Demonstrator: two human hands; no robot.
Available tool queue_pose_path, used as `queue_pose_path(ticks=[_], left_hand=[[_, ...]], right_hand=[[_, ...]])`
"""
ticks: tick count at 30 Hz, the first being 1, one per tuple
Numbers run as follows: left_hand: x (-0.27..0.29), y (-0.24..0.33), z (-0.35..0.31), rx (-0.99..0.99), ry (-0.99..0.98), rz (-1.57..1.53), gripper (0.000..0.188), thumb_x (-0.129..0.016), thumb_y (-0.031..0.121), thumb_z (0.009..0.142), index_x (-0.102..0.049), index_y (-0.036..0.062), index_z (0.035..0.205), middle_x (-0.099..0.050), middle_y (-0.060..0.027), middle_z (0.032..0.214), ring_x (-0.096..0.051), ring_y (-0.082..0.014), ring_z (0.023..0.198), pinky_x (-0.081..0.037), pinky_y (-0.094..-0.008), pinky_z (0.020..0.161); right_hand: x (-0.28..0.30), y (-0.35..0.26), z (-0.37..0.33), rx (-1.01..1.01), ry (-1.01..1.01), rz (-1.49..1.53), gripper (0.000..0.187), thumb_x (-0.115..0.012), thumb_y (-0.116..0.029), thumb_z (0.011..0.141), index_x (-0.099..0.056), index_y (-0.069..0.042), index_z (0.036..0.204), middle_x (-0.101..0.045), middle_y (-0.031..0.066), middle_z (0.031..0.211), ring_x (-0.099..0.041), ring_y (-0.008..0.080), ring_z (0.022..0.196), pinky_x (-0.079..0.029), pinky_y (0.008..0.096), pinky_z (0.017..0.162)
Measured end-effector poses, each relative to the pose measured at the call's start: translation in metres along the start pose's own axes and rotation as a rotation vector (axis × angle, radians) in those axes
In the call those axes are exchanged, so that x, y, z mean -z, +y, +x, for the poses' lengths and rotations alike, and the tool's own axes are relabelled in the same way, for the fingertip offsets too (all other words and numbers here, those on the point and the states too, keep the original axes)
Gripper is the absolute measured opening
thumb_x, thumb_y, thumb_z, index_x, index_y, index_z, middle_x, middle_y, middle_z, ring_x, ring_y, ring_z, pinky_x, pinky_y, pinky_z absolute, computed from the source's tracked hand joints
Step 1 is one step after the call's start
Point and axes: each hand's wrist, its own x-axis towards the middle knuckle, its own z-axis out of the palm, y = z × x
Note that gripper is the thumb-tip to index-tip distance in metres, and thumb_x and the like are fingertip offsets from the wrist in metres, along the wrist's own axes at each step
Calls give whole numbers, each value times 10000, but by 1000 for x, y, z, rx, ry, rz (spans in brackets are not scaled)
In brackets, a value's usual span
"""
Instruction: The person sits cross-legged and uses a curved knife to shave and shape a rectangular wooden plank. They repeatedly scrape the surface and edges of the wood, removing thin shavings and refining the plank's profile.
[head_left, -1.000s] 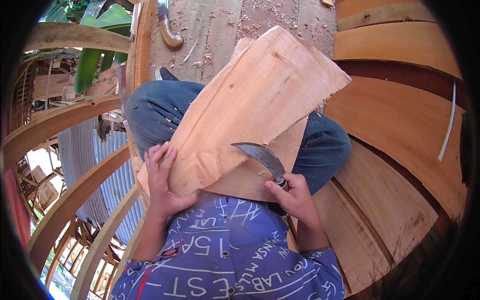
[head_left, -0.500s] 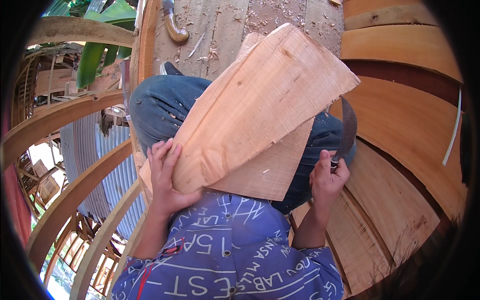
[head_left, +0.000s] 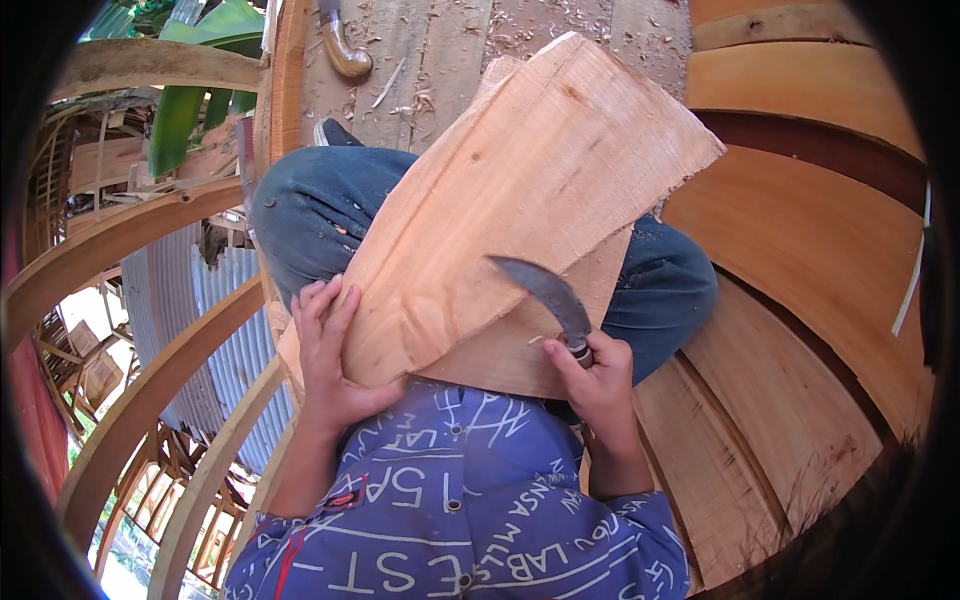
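A broad, rough-edged wooden board (head_left: 520,180) slants across my lap, its far end toward the upper right. Beneath it a second wooden board (head_left: 500,362) shows at the lower right. My left hand (head_left: 330,345) grips the near left end of the upper board, fingers over its side and thumb along its bottom edge. In my right hand (head_left: 597,378) is a curved knife (head_left: 552,292), held by its handle. The dark blade points up and left, its tip over the upper board's right edge; whether it touches the wood I cannot tell.
Wood shavings (head_left: 425,100) litter the plank floor ahead. Another tool with a curved wooden handle (head_left: 347,55) lies at the top left. Wooden rails (head_left: 150,235) run along my left, and large wooden panels (head_left: 800,220) stand or lie along my right.
My right hand has swung the curved knife leftward from beside the boards to over their right edge, blade now pointing left. My left hand keeps its place on the upper board.
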Motion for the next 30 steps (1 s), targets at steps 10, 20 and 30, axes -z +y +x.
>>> queue_pose_path(ticks=[10, 20, 30], left_hand=[[-3, 0, -3, -1, 18, -9, 962, -821, 267, 441, -543, 60, 1338, -461, -175, 1356, -417, -418, 1238, -260, -572, 1072], [1, 0, -5, 0, 18, 29, 949, -828, 314, 440, -550, 62, 1312, -473, -170, 1324, -432, -416, 1214, -233, -605, 1059], [12, -14, -19, -88, -129, 103, 902, -831, 410, 499, -552, 97, 1298, -447, -198, 1364, -370, -461, 1314, -135, -720, 1074]], right_hand=[[30, -10, 1, -98, -372, 125, 199, -698, -138, 889, -629, 13, 781, -503, -25, 550, -419, 23, 504, -320, 250, 453], [49, 6, 18, 75, 383, 731, 191, -559, -199, 1003, -483, -48, 913, -435, 13, 563, -396, 80, 409, -345, 238, 370], [21, -6, 71, 260, 362, 730, 224, -619, -193, 964, -450, -54, 1011, -516, 25, 649, -483, 86, 439, -427, 242, 394]])
